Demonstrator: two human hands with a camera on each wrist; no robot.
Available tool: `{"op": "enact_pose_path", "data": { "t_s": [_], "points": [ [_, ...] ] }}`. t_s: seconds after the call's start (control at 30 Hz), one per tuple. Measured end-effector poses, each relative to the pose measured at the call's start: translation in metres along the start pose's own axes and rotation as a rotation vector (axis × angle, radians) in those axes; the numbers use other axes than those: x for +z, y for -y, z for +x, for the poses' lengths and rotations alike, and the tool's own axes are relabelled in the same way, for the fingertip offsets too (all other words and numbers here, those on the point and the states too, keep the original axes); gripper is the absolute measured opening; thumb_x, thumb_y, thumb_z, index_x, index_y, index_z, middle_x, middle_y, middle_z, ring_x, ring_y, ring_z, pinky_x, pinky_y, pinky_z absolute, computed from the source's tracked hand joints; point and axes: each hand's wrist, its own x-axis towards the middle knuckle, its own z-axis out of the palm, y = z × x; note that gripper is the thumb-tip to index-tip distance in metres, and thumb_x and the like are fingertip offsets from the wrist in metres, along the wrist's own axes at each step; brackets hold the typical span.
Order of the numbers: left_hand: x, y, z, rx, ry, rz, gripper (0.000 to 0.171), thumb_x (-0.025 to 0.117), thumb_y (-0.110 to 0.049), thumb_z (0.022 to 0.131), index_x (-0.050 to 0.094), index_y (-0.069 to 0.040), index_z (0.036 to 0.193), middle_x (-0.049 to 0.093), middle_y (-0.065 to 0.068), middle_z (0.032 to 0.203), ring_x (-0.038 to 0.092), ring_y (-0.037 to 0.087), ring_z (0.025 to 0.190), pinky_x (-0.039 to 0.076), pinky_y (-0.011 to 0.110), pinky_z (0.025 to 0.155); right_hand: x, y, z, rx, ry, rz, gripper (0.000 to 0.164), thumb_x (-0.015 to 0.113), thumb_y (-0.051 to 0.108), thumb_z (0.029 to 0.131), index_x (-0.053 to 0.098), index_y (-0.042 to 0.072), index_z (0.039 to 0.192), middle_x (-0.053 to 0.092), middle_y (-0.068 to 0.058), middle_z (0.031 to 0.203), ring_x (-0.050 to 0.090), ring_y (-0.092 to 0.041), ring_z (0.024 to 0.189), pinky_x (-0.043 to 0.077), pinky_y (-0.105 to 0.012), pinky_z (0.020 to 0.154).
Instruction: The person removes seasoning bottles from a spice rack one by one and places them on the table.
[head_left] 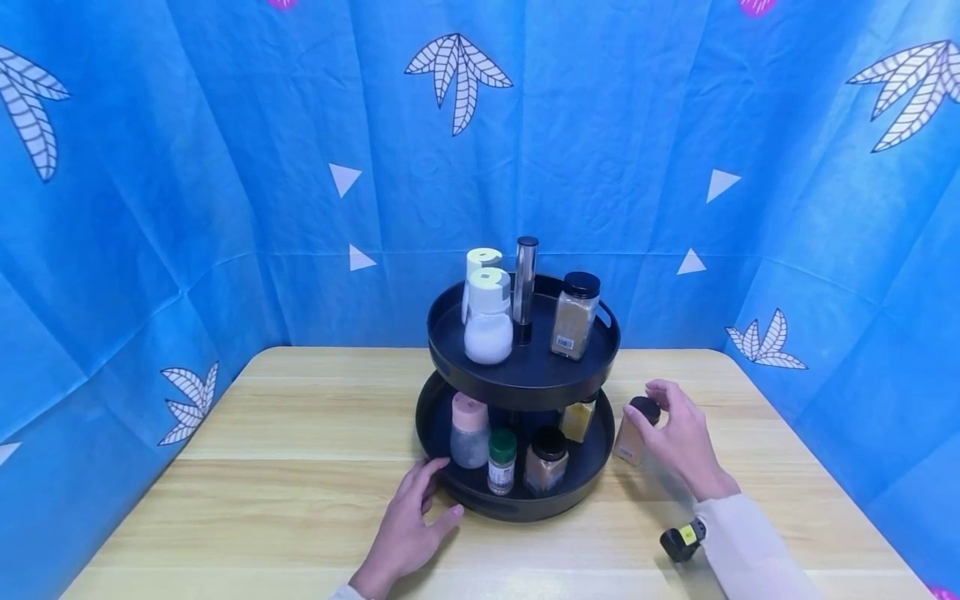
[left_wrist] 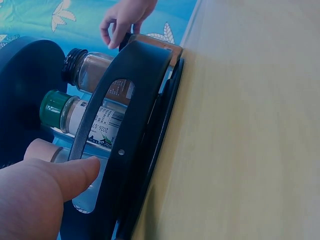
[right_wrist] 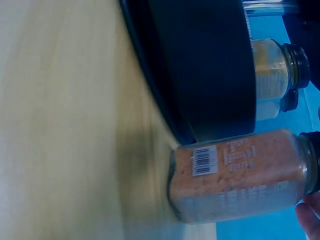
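A: Your right hand, status?

B: Your right hand [head_left: 681, 435] pinches the orange-brown jar [head_left: 629, 444] at its black lid, thumb and fingers on opposite sides. Barcode label is low on the glass.

A: Where's that jar of yours relative to the stand?

B: Just beside the right edge of the lower tray [head_left: 517, 510], outside it, between that and the right edge of the surface [head_left: 315, 467]. You can't tell from these views whether its base touches the surface.

A: And your left?

B: Your left hand [head_left: 407, 527] is relaxed, thumb and index finger spread, at the lower tray's front-left edge. Thumb overlaps the handle slot in your left wrist view; can't tell if it's pressing.

A: What's loaded in front of you?

B: Upper tray [head_left: 517, 393]: 2 white-capped bottles [head_left: 488, 337] near its left edge, 1 tan-filled jar [head_left: 573, 325] near the right, metal post [head_left: 527, 283] between. Lower tray: pink-capped bottle [head_left: 470, 437] front-left, then green-capped jar [head_left: 502, 471] and brown-filled jar [head_left: 546, 468] along the front edge. Yellow-filled jar [head_left: 577, 423] sits farther back, toward the right edge, partly hidden from you by the upper tray.
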Motion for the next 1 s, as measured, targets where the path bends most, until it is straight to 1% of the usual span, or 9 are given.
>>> {"op": "enact_pose_path", "data": {
  "t_s": [0.2, 0.33, 0.5, 0.7, 0.87, 1.0],
  "points": [
    [0.001, 0.0, 0.0, -0.008, -0.002, 0.001, 0.063, 0.073, -0.024, 0.086, 0.045, -0.014, 0.141, 0.035, 0.021, 0.148, 0.05, 0.038, 0.122, 0.047, 0.043, 0.097, 0.001, 0.007, 0.008, -0.09, -0.07, -0.006, 0.042, 0.078, 0.012, 0.079, 0.056, -0.005, 0.11, 0.064, -0.021, 0.103, 0.062, -0.04, 0.094, 0.05, -0.053, 0.082],
    [0.001, -0.001, 0.0, -0.005, -0.003, 0.004, 0.063, 0.073, -0.023, 0.086, 0.045, -0.014, 0.141, 0.036, 0.02, 0.147, 0.05, 0.038, 0.122, 0.047, 0.043, 0.097, 0.004, 0.013, 0.012, -0.127, -0.081, 0.016, 0.041, 0.079, 0.01, 0.078, 0.057, -0.005, 0.109, 0.065, -0.021, 0.1, 0.063, -0.039, 0.092, 0.05, -0.053, 0.081],
    [0.001, 0.0, 0.0, -0.001, -0.002, 0.004, 0.063, 0.073, -0.024, 0.086, 0.045, -0.013, 0.141, 0.036, 0.021, 0.147, 0.05, 0.038, 0.122, 0.048, 0.043, 0.096, 0.007, 0.021, 0.014, -0.103, -0.033, 0.021, 0.04, 0.077, 0.014, 0.081, 0.056, -0.003, 0.11, 0.066, -0.02, 0.101, 0.063, -0.038, 0.094, 0.049, -0.053, 0.082],
    [0.001, 0.0, 0.001, -0.001, 0.0, 0.005, 0.063, 0.074, -0.024, 0.086, 0.045, -0.014, 0.141, 0.036, 0.021, 0.147, 0.05, 0.038, 0.122, 0.047, 0.043, 0.097, 0.011, 0.03, 0.015, -0.067, 0.042, 0.009, 0.043, 0.074, 0.023, 0.086, 0.054, -0.002, 0.117, 0.065, -0.021, 0.106, 0.062, -0.037, 0.098, 0.05, -0.053, 0.083],
    [0.001, 0.001, 0.0, -0.003, -0.003, -0.001, 0.062, 0.074, -0.024, 0.086, 0.046, -0.014, 0.141, 0.037, 0.02, 0.146, 0.05, 0.038, 0.122, 0.047, 0.043, 0.097, 0.015, 0.036, 0.018, -0.045, 0.085, 0.017, 0.047, 0.074, 0.025, 0.087, 0.054, -0.001, 0.12, 0.066, -0.021, 0.109, 0.062, -0.036, 0.102, 0.051, -0.052, 0.084],
    [0.0, 0.0, 0.0, 0.002, -0.006, 0.0, 0.062, 0.074, -0.023, 0.086, 0.046, -0.015, 0.141, 0.036, 0.021, 0.147, 0.05, 0.038, 0.122, 0.048, 0.044, 0.096, 0.018, 0.039, 0.019, -0.043, 0.104, 0.013, 0.049, 0.075, 0.025, 0.085, 0.054, -0.001, 0.122, 0.065, -0.021, 0.11, 0.061, -0.036, 0.103, 0.051, -0.053, 0.085]
  ]
}}
